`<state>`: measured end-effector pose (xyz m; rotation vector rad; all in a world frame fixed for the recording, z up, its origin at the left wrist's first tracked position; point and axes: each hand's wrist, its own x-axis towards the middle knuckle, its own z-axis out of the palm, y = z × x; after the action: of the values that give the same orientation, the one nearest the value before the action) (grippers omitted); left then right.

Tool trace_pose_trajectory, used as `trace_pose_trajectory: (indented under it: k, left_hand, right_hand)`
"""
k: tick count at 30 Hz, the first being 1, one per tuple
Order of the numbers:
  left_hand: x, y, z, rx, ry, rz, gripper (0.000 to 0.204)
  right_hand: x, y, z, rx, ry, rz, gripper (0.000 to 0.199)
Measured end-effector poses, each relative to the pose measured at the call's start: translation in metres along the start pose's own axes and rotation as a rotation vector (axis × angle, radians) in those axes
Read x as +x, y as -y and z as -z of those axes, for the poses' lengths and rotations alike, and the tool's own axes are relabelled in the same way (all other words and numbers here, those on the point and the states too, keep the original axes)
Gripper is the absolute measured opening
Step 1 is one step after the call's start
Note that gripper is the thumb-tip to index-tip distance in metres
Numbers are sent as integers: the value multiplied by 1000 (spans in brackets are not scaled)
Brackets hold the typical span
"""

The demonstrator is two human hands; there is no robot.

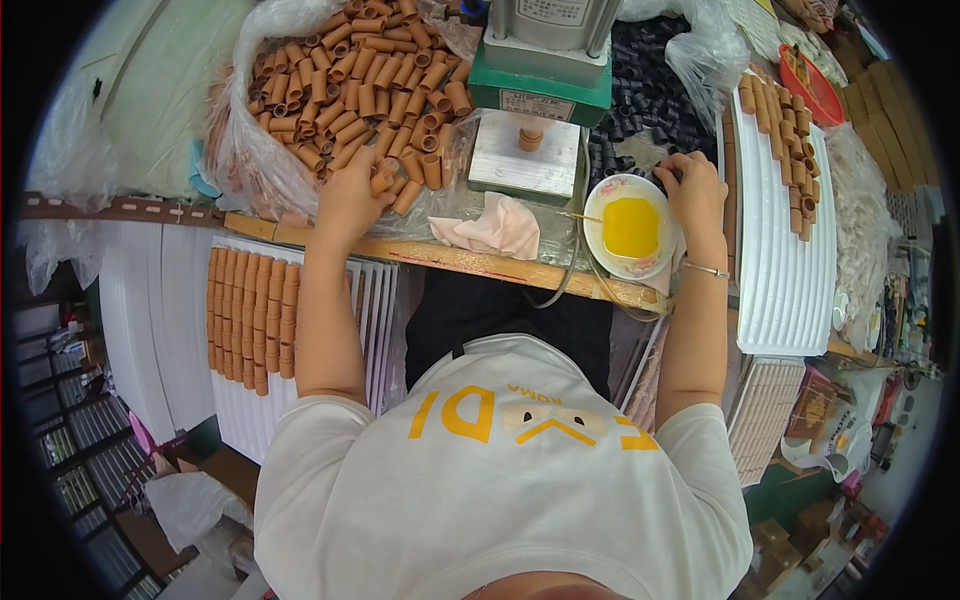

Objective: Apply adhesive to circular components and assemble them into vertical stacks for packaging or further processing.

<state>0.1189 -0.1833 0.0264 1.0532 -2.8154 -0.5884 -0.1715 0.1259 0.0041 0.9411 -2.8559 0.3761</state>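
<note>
Firstly, at the left of the frame, a white grooved tray (pixel 160 340) hung below the bench edge, and rows of orange-brown tubes (pixel 250 315) lay in its grooves. Above it, in the upper left, a clear plastic bag (pixel 250 150) was open and full of loose short tubes (pixel 350 70) of the same colour. The left hand (pixel 350 195) rested at the lower edge of this pile, with the fingers curled down among the tubes; it touched them, but I could not tell if it really gripped one.

In the upper centre stood a small press with a green body (pixel 540 95) and a grey metal base plate (pixel 525 155). One tube (pixel 531 138) stood upright on this plate, under the press. Just below the plate a pale pink cloth (pixel 495 228) lay crumpled on the wooden bench edge (pixel 450 258).

To the right of the cloth was a white bowl (pixel 630 228) with yellow liquid, and a thin stick leaned into it. The right hand (pixel 692 188) was just beside the bowl's upper right rim, at the edge of a heap of small black parts (pixel 650 90). Its fingers were bent and close together, and what they held was not visible.

At the right, a second white tray (pixel 785 250) carried more tubes in rows near its top.
</note>
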Motion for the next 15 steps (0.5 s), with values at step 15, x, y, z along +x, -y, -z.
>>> trace_pose_trajectory:
  k: [15]
  left_hand:
    - [-27,-123,-61,-1092,207,-456,34]
  right_hand:
    - [-95,16,21,310,-263,282,13]
